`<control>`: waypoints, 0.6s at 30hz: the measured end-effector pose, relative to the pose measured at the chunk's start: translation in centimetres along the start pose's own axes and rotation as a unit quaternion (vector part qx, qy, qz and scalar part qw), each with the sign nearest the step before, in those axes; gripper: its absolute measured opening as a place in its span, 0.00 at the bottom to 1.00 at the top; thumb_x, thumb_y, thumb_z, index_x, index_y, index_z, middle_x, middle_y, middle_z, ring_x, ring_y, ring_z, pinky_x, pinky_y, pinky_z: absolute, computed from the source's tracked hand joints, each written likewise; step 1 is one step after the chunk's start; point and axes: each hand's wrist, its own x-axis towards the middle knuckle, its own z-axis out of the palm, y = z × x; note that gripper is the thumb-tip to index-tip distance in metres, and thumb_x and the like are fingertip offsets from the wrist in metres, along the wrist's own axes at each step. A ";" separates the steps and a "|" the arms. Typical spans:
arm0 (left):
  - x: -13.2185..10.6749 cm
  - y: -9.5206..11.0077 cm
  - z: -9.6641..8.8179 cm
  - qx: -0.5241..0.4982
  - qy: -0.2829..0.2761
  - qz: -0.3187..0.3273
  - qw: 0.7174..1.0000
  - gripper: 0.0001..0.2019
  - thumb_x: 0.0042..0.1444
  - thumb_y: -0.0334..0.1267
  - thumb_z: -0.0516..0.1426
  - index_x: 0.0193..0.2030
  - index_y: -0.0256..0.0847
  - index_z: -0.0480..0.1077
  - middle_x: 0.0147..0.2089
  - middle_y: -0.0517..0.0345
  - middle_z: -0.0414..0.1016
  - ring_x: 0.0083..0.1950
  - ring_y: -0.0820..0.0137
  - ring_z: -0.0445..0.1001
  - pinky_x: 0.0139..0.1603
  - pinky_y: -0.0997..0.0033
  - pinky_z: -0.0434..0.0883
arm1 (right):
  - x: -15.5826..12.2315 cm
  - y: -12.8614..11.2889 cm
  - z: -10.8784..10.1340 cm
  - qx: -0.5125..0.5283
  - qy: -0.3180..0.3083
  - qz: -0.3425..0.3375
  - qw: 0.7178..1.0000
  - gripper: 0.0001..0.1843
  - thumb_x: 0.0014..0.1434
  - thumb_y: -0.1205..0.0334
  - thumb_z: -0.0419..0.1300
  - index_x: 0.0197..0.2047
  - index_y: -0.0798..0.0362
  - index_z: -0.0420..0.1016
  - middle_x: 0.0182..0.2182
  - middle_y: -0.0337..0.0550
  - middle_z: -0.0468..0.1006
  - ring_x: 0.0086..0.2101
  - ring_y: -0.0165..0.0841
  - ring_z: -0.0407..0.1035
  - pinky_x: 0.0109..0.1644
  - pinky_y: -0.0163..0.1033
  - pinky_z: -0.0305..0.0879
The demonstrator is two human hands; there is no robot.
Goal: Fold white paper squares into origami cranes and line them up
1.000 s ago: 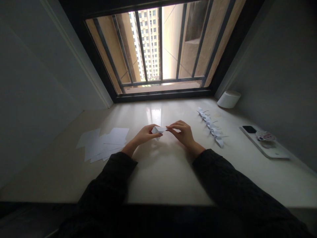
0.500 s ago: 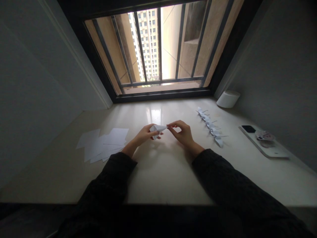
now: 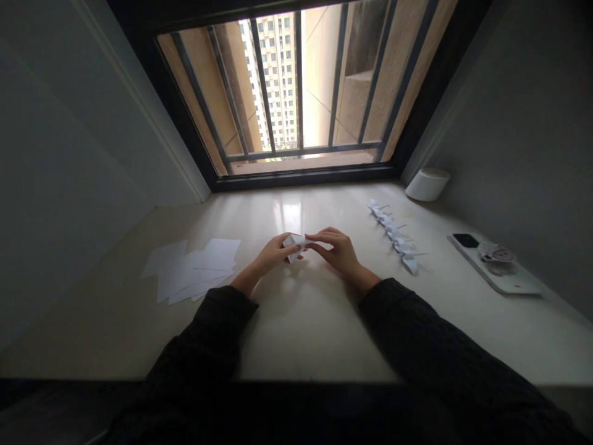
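A small folded white paper piece (image 3: 295,242) is held between both hands just above the pale stone sill (image 3: 306,315). My left hand (image 3: 271,255) pinches its left side with curled fingers. My right hand (image 3: 337,251) pinches its right side, fingertips pressed together on the paper. Both hands meet over the middle of the sill; most of the paper is hidden by the fingers. Dark sleeves cover both forearms.
A loose pile of white paper sheets (image 3: 192,269) lies to the left. A row of several folded paper cranes (image 3: 395,238) runs along the right. Farther right lie a phone (image 3: 495,264) and a white round container (image 3: 427,183). A barred window (image 3: 301,86) stands behind.
My right hand has moved left, closer to my left hand, so the paper piece is now more covered by fingers. Arms and the other objects have stayed in place.
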 end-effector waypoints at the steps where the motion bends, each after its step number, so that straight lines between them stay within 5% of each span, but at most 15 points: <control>1: 0.0 0.1 0.0 0.024 0.018 0.016 0.999 0.26 0.49 0.45 0.61 0.54 0.36 0.65 0.42 0.47 0.77 0.36 0.66 0.77 0.27 0.76 0.67 | 0.0 0.0 0.0 -0.004 0.005 0.002 1.000 0.13 0.54 0.58 0.63 0.45 0.43 0.78 0.34 0.42 0.81 0.34 0.35 0.71 0.41 0.43 0.69; 7: -0.3 0.7 -0.1 0.169 0.108 0.104 0.974 0.23 0.49 0.45 0.61 0.53 0.45 0.70 0.50 0.54 0.75 0.45 0.67 0.73 0.36 0.74 0.72 | 0.0 0.0 -0.1 -0.027 0.033 0.005 0.999 0.12 0.54 0.58 0.64 0.43 0.43 0.78 0.33 0.41 0.81 0.33 0.35 0.71 0.40 0.43 0.69; 18: -0.1 0.3 0.2 0.212 0.133 0.110 0.962 0.20 0.52 0.45 0.58 0.52 0.43 0.72 0.47 0.53 0.77 0.42 0.67 0.75 0.36 0.72 0.74 | 0.0 -0.1 -0.1 -0.053 0.035 -0.008 0.998 0.09 0.55 0.59 0.63 0.41 0.43 0.79 0.32 0.40 0.81 0.32 0.34 0.71 0.40 0.42 0.68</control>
